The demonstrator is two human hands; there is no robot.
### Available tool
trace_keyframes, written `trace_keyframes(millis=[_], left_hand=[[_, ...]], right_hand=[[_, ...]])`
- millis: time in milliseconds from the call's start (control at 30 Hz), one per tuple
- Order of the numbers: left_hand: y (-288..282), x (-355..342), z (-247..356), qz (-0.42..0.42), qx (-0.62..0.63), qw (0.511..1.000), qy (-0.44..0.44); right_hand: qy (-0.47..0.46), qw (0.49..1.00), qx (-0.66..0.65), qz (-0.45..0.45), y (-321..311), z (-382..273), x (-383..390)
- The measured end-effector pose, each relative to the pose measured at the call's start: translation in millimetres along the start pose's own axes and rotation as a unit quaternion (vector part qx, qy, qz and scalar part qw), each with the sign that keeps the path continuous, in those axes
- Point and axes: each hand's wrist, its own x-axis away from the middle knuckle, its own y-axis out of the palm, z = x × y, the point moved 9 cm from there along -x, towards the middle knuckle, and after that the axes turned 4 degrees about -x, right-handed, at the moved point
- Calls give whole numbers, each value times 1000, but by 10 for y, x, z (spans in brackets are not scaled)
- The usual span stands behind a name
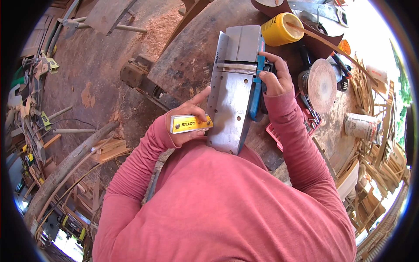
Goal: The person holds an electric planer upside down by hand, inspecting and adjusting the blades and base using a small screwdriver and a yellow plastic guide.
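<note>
A blue electric planer (229,113) lies sole-up in front of my body, its long silver bed and cutter slot facing the camera, with a metal fence along the left side. My left hand (187,118) holds a small yellow-and-silver tool (185,123) beside the lower part of the bed, index finger pointing up toward the fence. My right hand (275,76) grips the planer's blue side near the cutter slot, fingers curled over it.
A dark workbench (179,61) carries a yellow tub (281,29), a round metal disc (322,82), a red tool case (277,133) and a hand saw (323,11). A white bucket (361,126) and wood pieces are at right; poles, cables and timber crowd the left.
</note>
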Motion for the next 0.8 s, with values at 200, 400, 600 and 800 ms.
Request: trace_keyframes(millis=[200,400,600,800], left_hand=[[18,20,-63,-2,41,998,-44],[23,31,-103,-3,43,998,-43],[23,20,-90,-9,40,998,-38],[35,30,-110,-11,54,998,-42]], right_hand=[[-79,996,42,-5,6,-15,11],[-111,992,56,-14,21,-143,17],[0,1000,2,6,-9,-5,2],[20,1000,-8,11,-7,44,2]])
